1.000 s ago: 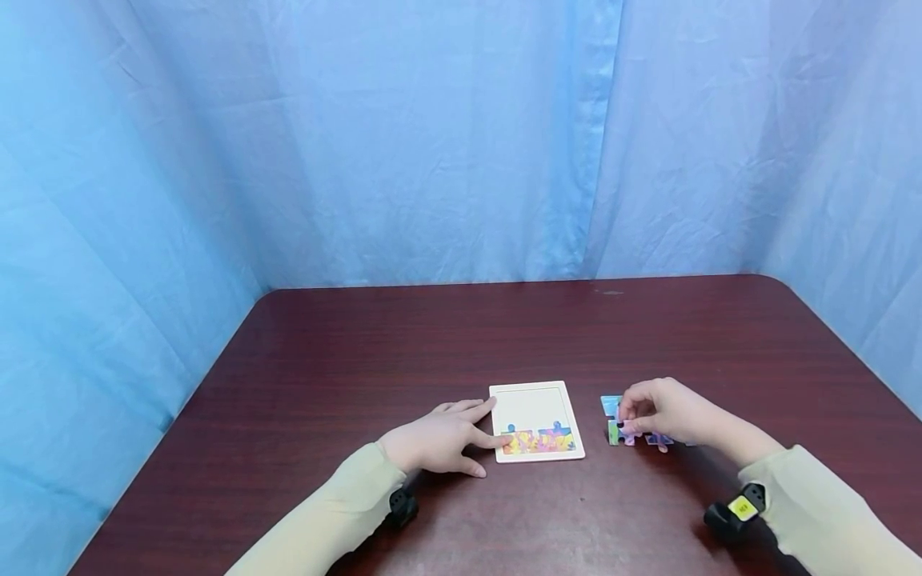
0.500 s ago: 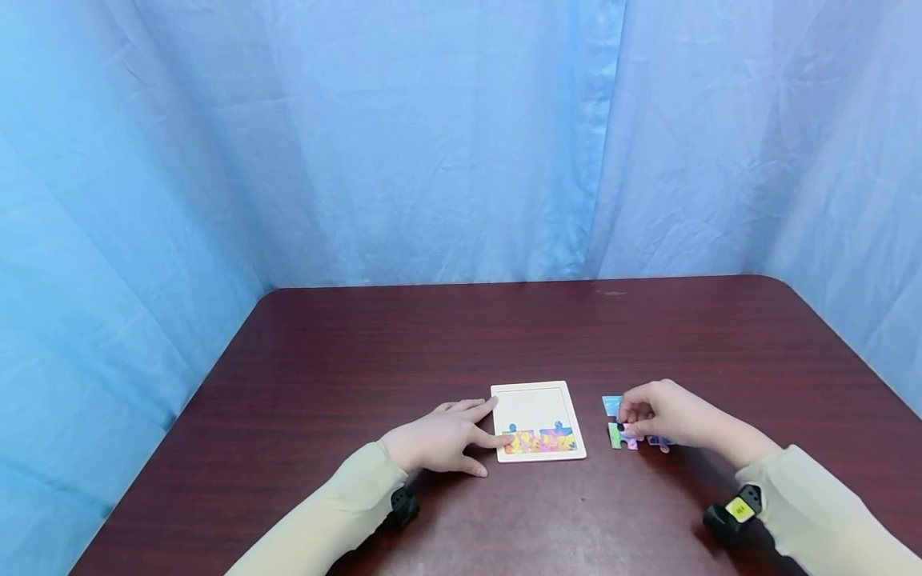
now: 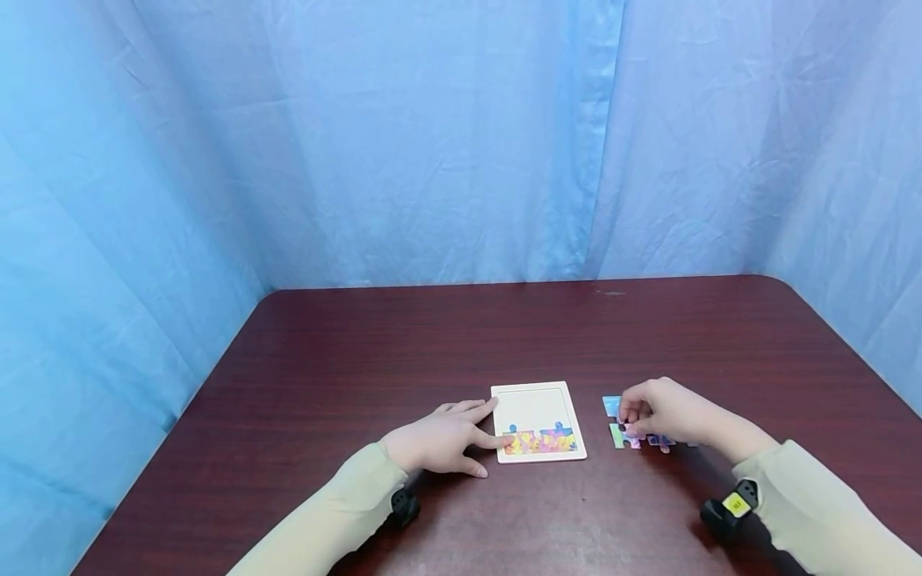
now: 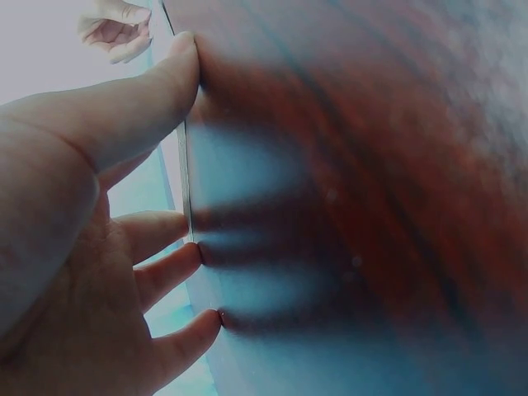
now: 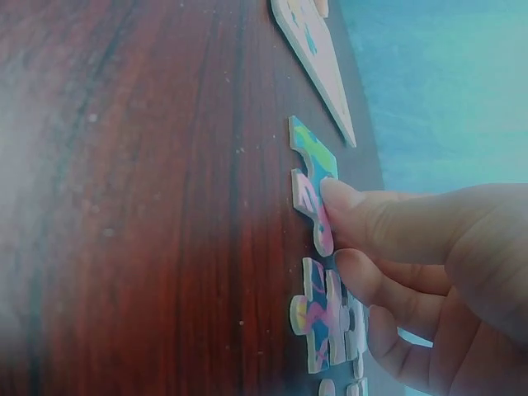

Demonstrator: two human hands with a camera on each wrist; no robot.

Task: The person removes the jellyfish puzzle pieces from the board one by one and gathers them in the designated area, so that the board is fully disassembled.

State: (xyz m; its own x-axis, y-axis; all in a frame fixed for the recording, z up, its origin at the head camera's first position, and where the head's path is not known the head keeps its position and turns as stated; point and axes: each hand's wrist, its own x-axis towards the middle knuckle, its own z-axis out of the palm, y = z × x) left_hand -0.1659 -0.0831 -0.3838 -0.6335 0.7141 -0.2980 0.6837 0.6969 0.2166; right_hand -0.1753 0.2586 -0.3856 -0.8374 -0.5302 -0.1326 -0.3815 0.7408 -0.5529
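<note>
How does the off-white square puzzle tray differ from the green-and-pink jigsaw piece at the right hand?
Size: the off-white square puzzle tray is far larger than the green-and-pink jigsaw piece. Outline: the tray has straight sides; the piece is notched and knobbed. Contact: the left hand rests on the tray; the right hand has its thumb on the piece. Both are thin and flat.

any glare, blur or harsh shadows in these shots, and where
Head view: soft glare on the near part of the wood-grained table; left wrist view: top left washed out, dark finger shadows beside the left hand, table grain smeared; right wrist view: pale haze at the left edge, blue curtain blurred, jigsaw piece at the right hand clearer.
</note>
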